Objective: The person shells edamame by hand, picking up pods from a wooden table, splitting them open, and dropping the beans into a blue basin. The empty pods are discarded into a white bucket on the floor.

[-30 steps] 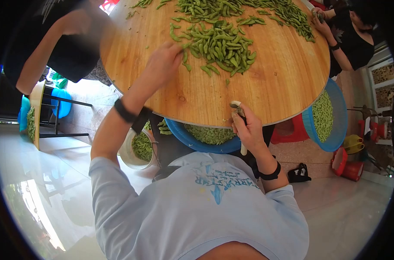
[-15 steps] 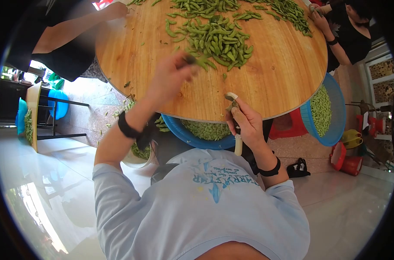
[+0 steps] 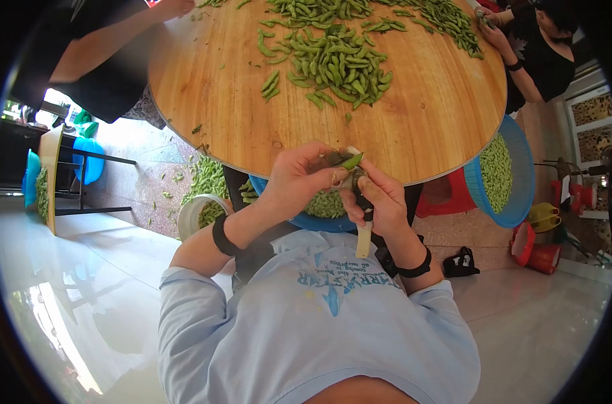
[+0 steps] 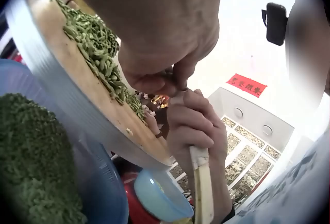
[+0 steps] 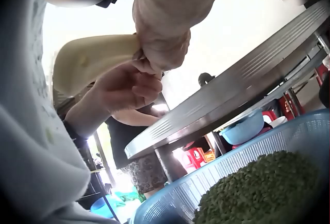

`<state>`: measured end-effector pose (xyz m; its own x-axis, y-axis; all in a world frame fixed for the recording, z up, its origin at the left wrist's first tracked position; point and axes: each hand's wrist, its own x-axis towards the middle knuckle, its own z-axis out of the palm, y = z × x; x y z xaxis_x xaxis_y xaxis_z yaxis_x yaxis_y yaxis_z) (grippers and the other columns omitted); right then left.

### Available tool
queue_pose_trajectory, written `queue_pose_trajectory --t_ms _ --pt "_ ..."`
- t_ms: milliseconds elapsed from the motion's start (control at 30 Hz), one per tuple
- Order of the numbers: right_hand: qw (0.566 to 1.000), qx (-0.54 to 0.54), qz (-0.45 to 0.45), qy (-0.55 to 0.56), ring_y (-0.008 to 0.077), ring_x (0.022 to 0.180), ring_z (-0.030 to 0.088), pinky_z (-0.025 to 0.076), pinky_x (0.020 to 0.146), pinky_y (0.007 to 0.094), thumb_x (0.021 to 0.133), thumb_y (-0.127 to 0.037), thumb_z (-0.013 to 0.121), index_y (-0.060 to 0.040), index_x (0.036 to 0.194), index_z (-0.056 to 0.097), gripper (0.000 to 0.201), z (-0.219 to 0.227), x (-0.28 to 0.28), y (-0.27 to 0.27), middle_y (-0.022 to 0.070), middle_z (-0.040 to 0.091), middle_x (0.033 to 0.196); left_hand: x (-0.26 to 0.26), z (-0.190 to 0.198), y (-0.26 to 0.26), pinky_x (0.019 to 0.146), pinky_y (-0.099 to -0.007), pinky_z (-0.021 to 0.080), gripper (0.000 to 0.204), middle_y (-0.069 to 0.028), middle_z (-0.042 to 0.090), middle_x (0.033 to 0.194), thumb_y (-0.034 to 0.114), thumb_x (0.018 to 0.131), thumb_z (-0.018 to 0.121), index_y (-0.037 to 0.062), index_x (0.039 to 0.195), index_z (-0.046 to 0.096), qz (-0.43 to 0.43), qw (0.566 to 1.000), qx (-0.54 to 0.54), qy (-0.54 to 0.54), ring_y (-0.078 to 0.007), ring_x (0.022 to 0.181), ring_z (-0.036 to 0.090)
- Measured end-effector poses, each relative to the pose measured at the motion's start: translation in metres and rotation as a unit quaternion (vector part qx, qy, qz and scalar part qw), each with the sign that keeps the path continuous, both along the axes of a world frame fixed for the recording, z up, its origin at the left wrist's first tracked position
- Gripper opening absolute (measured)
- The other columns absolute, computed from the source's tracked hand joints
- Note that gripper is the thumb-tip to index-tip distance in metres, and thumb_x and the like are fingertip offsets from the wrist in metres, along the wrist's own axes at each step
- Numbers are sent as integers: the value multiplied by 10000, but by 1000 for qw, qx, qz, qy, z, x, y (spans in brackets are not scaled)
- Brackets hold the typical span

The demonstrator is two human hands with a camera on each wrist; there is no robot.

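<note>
"Pinching something, is the left hand (image 3: 298, 182)?"

"Yes, a green pod (image 3: 352, 161), held between thumb and fingers over the near edge of the round table (image 3: 400, 138)."

"And the right hand (image 3: 385, 205)?"

"Curled round a pale-handled tool (image 3: 364, 241), meeting the left at that same table edge. The fingers hide its working end, so I can't tell whether it touches the pod."

"Where are the rest?"

"A heap of pods (image 3: 343, 67) lies farther in on the table; loose pods (image 3: 207, 176) cover the floor (image 3: 144, 202) to the table's left."

"Any shelled beans (image 3: 327, 205)?"

"In a blue basin (image 3: 319, 224) beneath the table's near edge, and in a blue basket (image 3: 523, 194) at its right."
</note>
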<state>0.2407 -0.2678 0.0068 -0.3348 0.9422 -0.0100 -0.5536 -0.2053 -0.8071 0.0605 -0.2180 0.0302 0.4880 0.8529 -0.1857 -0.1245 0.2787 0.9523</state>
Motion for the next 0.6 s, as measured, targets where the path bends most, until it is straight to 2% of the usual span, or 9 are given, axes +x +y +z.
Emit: queue_pose_trajectory --t_ms 67,200,267,333,400,467,533,567,600 --pt "999 -16 4 27 102 518 439 363 411 220 978 -125 404 29 1397 317 455 0 0 0 103 531 747 0 -3 -3 661 -220 463 201 -46 648 873 3 848 626 -14 1044 584 12 999 41 -14 -69 762 575" --pt "998 36 -29 -37 82 502 435 360 417 204 974 -105 422 24 1353 401 401 -6 -3 -1 78 542 742 1 -14 -7 642 -213 468 224 -52 648 891 -23 843 630 -5 1060 578 31 996 63 -56 -81 732 580" --pt "996 54 -44 -48 67 496 439 360 428 187 973 -104 434 7 1346 431 389 -5 -7 -2 61 551 742 3 -17 -8 691 -230 472 190 -54 645 883 -4 850 624 -19 1032 572 55 993 79 -64 -89 800 587" --pt "994 24 -76 -69 69 490 436 356 420 188 966 -88 439 10 1324 455 371 -2 -9 -2 61 550 725 5 -13 -6 686 -232 477 186 -58 646 881 -4 850 624 -18 1028 572 44 994 65 -74 -93 797 591" --pt "998 16 -47 -29 73 490 438 355 414 191 960 -88 451 11 1312 464 366 -2 -3 0 65 551 726 3 -14 0 682 -233 481 182 -62 646 880 -3 851 623 -18 1024 572 32 995 48 -84 -97 794 596" --pt "1000 9 -17 12 77 490 440 355 407 193 954 -87 464 12 1301 473 362 -1 5 1 69 553 726 -7 -24 13 625 -255 488 178 -58 642 852 16 851 631 -13 1017 573 -107 956 -160 -220 -117 734 602" --pt "996 -57 46 55 86 489 446 362 398 200 945 -101 490 13 1262 500 337 2 11 3 84 563 738 -8 -26 17 588 -263 478 162 -58 637 834 42 858 633 -10 998 572 -123 945 -199 -230 -118 694 593" --pt "996 -55 46 55 86 489 446 362 398 200 945 -101 490 13 1262 500 337 3 11 3 84 563 738 -7 -26 19 550 -271 467 151 -57 633 816 67 866 635 -8 980 571 -142 931 -239 -238 -120 655 584" --pt "992 -105 24 61 89 488 447 366 395 202 944 -114 497 13 1243 510 325 4 11 3 93 567 745 -5 -24 18 550 -271 467 151 -57 633 816 67 866 635 -8 980 571 -143 930 -238 -239 -120 655 584"
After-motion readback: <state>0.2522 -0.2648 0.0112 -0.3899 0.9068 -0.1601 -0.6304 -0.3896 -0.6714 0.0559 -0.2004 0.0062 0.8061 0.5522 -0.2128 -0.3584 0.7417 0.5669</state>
